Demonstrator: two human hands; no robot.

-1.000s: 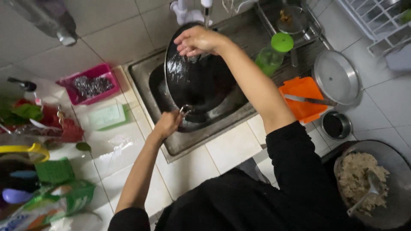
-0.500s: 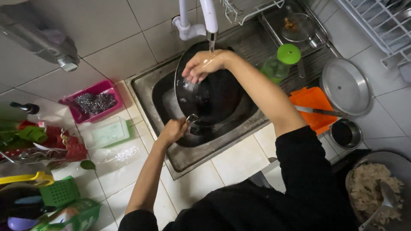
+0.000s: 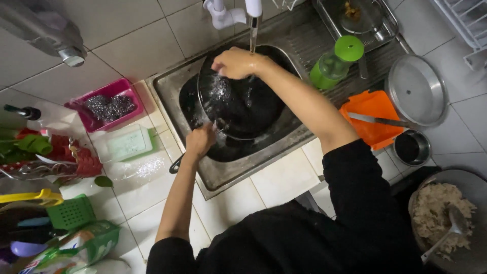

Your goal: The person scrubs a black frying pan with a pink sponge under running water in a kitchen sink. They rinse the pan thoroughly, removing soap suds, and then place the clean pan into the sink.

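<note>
— Which step is in hand?

— A black wok (image 3: 243,104) is being rinsed. It is held tilted on edge inside the steel sink (image 3: 167,94), under the thin stream that falls from the tap (image 3: 252,10). The rim nearest the body is gripped by the left hand (image 3: 199,141), fingers closed around it near the handle (the handle itself is mostly hidden). The far, upper rim is covered by the right hand (image 3: 237,62), which is curled over the edge just below the spout; whether a cloth or scrubber is held under it cannot be told.

— What lies around the hands?

— To the left of the left hand a pink tray of steel wool (image 3: 106,105) is set on the tiled counter, with a pale green soap box (image 3: 127,143) just nearer. To the right of the right forearm a green-capped bottle (image 3: 332,63) stands on the drainer, and beyond it an orange cutting board (image 3: 373,116) bears a knife (image 3: 378,120). A steel lid (image 3: 416,90) lies further right.

— What does the next move call for?

— Judged from the wet sheen, the inside is being washed down; the wok would need to be turned by both hands so that the stream reaches the rest of the surface, with the grip kept firm, since wet metal is likely to slip.
</note>
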